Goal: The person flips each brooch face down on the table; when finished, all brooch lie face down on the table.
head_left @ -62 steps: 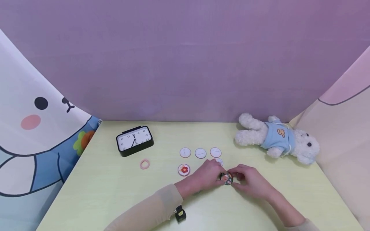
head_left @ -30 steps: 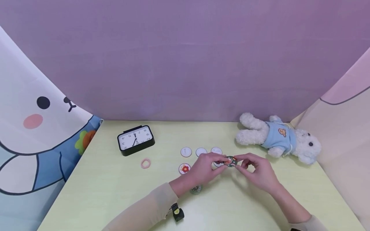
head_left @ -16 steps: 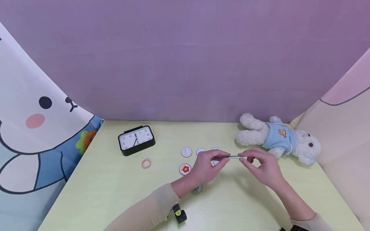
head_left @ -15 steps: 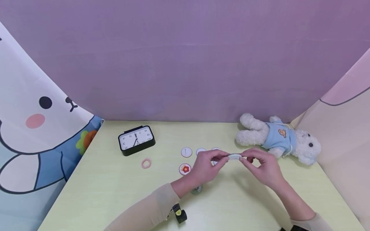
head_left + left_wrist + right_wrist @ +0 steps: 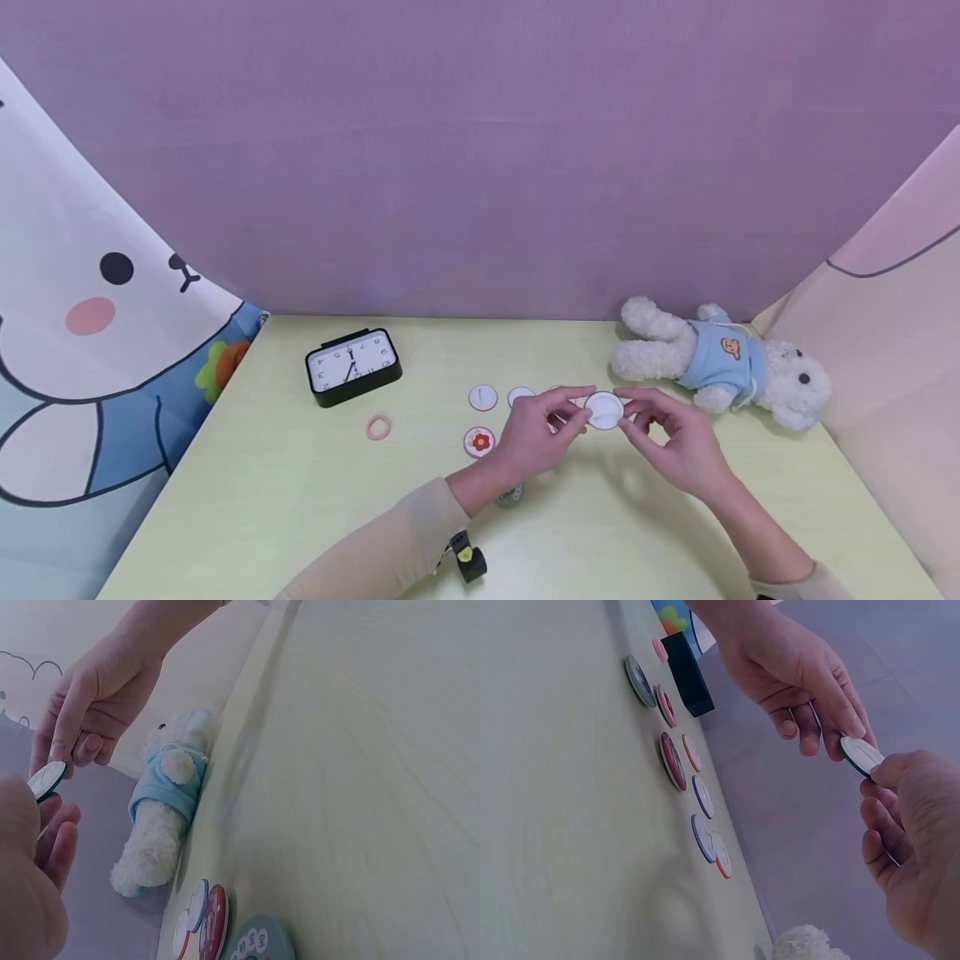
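Note:
A round pin-back button badge (image 5: 604, 411) is up above the table, its white back with the pin turned to the head view. My left hand (image 5: 542, 433) pinches its left edge and my right hand (image 5: 678, 442) its right edge. A dark green rim shows on this badge (image 5: 861, 756) in the right wrist view. On the table, several badges lie white side up, such as the back-left badge (image 5: 483, 397). Closer by are a flower badge (image 5: 478, 442) and a grey-green badge (image 5: 510, 496), the latter partly behind my left wrist. A red badge (image 5: 673, 761) shows in the right wrist view.
A black-framed clock (image 5: 354, 367) stands at the back left, a pink ring (image 5: 378, 427) in front of it. A white plush toy in a blue shirt (image 5: 720, 354) lies at the back right. A purple backdrop (image 5: 480, 167) rises behind the pale table (image 5: 262, 500).
Both hands have lifted the badge from near the table and moved it slightly away from me. Its patterned front has turned over, passing edge-on, so the white back now shows.

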`<state>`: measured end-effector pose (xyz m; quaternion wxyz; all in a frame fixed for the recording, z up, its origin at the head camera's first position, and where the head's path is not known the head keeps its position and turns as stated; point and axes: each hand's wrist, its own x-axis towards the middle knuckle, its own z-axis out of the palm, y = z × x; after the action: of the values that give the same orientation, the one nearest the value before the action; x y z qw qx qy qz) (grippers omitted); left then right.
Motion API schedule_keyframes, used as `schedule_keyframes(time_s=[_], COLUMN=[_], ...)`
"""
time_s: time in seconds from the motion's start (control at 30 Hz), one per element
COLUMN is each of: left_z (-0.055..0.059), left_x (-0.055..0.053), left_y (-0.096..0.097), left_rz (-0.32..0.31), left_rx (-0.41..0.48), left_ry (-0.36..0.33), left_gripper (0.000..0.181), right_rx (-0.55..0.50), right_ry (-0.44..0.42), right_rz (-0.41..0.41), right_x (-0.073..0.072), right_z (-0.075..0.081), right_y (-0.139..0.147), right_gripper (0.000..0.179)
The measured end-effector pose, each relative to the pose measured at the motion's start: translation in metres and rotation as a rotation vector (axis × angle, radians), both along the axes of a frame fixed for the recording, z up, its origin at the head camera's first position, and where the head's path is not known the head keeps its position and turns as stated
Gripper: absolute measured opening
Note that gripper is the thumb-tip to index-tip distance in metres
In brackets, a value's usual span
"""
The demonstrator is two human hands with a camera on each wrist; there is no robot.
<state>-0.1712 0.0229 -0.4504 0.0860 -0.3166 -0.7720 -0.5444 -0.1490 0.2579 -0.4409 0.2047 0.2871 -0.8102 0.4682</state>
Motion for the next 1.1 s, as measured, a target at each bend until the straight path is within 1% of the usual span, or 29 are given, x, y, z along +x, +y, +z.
schedule_keyframes(time_s=[0.07,0.2,0.3,0.43,0.53,0.67,0.73,0.8,0.93,1.03,1.1], left_z=[-0.001,-0.005,-0.007,-0.009,-0.012,-0.017,-0.02,-0.023,-0.028,-0.031,-0.033], left_x=[0.0,-0.001,-0.002,-0.001,-0.002,-0.002,-0.002,-0.001,0.0,0.001,0.002], left_y=[-0.001,-0.003,-0.004,-0.003,-0.003,-0.002,-0.001,0.001,0.004,0.006,0.006], left_rz=[-0.018,-0.058,-0.056,-0.031,-0.022,-0.008,-0.001,0.006,0.019,0.024,0.024], left_rx=[-0.028,-0.101,-0.146,-0.181,-0.227,-0.35,-0.422,-0.486,-0.582,-0.639,-0.672], left_ry=[0.01,0.048,0.073,0.069,0.054,0.056,0.079,0.121,0.194,0.209,0.195], left_gripper=[0.036,0.051,0.055,0.052,0.049,0.047,0.046,0.046,0.043,0.041,0.039], right_rx=[-0.002,-0.028,-0.044,-0.036,0.005,0.1,0.147,0.186,0.249,0.27,0.28], right_ry=[-0.008,-0.033,-0.059,-0.104,-0.136,-0.167,-0.176,-0.174,-0.16,-0.155,-0.152], right_rz=[0.017,0.061,0.088,0.093,0.081,0.063,0.042,0.018,-0.016,-0.01,0.001], right_x=[0.0,0.001,0.002,0.002,0.003,0.006,0.007,0.008,0.008,0.008,0.007], right_z=[-0.001,-0.003,-0.007,-0.011,-0.012,-0.017,-0.021,-0.025,-0.032,-0.036,-0.038], right_y=[0.0,-0.001,-0.001,-0.001,0.001,0.005,0.007,0.008,0.008,0.007,0.005], right_gripper=[0.051,0.051,0.049,0.046,0.045,0.048,0.05,0.05,0.049,0.047,0.046])
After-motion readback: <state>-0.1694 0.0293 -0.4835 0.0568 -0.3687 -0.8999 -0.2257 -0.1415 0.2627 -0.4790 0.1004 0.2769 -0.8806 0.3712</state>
